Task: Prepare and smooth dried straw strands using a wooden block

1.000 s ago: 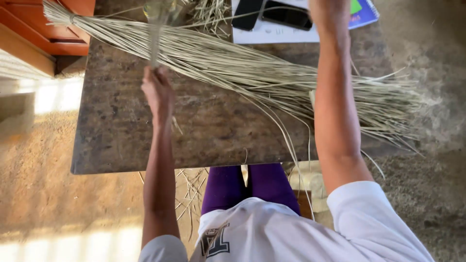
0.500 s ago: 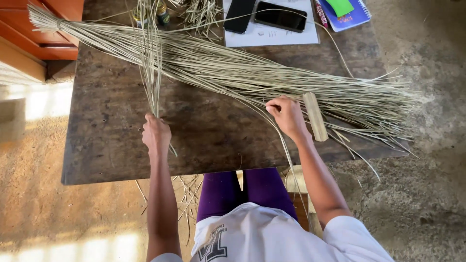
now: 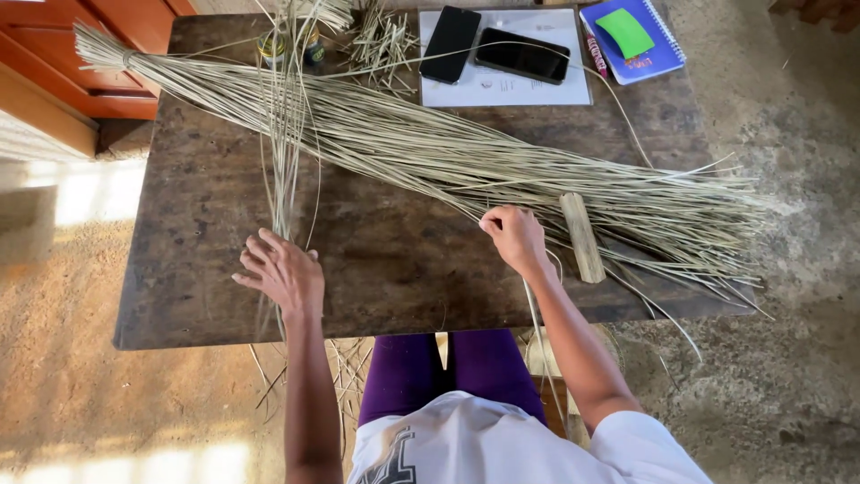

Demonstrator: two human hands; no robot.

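The long bundle of dried straw (image 3: 502, 166) lies slantwise across the dark wooden surface (image 3: 394, 269), and a smaller bunch of stalks (image 3: 285, 152) crosses it near the left. The loose stalks could snag and drag their neighbours out of line — or slide off the near edge, where stray ends already hang. The left hand (image 3: 279, 273) lies flat, fingers spread, pressing the lower ends of the small bunch; its grip is open and closes on nothing. The right hand (image 3: 512, 237), arm bent, pinches a few stalks at the bundle's near side, just beside a wooden stick (image 3: 582, 237).
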